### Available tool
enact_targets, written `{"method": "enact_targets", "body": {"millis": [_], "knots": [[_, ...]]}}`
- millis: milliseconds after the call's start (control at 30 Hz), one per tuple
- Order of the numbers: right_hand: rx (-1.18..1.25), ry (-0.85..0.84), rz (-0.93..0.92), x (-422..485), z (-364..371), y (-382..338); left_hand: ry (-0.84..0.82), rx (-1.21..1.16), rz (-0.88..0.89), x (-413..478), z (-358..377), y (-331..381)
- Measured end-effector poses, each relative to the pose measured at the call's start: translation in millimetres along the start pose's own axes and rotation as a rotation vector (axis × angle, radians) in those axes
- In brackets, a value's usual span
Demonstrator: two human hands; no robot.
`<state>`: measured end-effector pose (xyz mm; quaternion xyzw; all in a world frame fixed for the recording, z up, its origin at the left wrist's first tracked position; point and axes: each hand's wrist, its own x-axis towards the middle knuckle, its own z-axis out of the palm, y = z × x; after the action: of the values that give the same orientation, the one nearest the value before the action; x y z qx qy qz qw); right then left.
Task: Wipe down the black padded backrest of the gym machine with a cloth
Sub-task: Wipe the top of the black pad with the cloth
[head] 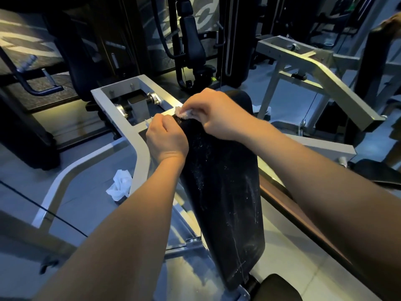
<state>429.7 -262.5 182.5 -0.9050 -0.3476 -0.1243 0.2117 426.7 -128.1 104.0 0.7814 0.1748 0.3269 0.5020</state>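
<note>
While the right hand [219,114] is pinching a white cloth [183,112] against the far top edge of the black backrest [225,181], the left hand [166,137] is curling at its left corner; whether it is gripping, I cannot tell.

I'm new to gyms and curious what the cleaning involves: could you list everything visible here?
backrest: one, black with whitish streaks, centre
cloth: one, white, bunched at the backrest's top edge
crumpled wipe: one, white, on the floor left of the frame
machine frame: one, pale grey, beside the backrest
second frame: one, pale grey, right
weight machine: one, black, background centre
seat pad: one, black, bottom edge
left hand: one, gripping the backrest's top left corner
right hand: one, holding the cloth
</note>
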Motion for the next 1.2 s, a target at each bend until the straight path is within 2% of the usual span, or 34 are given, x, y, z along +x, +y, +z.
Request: {"method": "enact_targets", "body": {"millis": [67,167,200,267,333,400,433,533,600,667,767,833,900,967,1033,1100,1200], "knots": [[-0.072,0.014,0.037,1,-10,21,-0.009,-0.012,0.001,-1,0,0],[-0.178,0.091,0.242,8,-12,48,-0.009,-0.034,0.001,-2,-1,0],[-0.186,0.121,0.254,9,-6,41,-0.006,-0.045,-0.001,-3,-1,1],[-0.114,0.125,0.179,4,11,17,-0.002,-0.059,-0.005,-3,-1,3],[-0.017,0.149,0.011,-13,22,-3,0.005,-0.055,0.004,-3,-3,4],[-0.003,0.17,-0.095,-27,18,4,0.002,-0.057,0.007,-2,-3,5],[-0.03,0.207,-0.089,-30,14,18,-0.003,-0.06,-0.001,-3,-3,6],[-0.063,0.405,0.125,-33,12,57,0.003,-0.048,-0.028,-5,-2,9],[-0.026,0.526,0.239,-35,31,43,0.007,-0.036,-0.039,-6,-2,10],[0.012,0.516,0.233,-47,58,14,0.006,-0.049,-0.04,-6,-2,11],[-0.005,0.389,0.011,-74,84,-3,0.006,-0.063,-0.024,-7,-1,12],[-0.109,0.323,-0.055,-76,76,12,0.009,-0.065,-0.02,-8,-1,12],[-0.146,0.4,0.009,-66,63,30,0.0,-0.053,-0.031,-9,0,13],[-0.073,0.552,0.19,-57,58,39,-0.001,-0.045,-0.042,-8,1,13],[-0.007,0.605,0.287,-57,70,29,-0.002,-0.036,-0.052,-9,1,14],[0.003,0.537,0.194,-72,93,12,0.0,-0.036,-0.044,-9,2,14],[-0.047,0.302,-0.05,-95,103,7,-0.005,-0.026,-0.05,-11,2,16]]}}
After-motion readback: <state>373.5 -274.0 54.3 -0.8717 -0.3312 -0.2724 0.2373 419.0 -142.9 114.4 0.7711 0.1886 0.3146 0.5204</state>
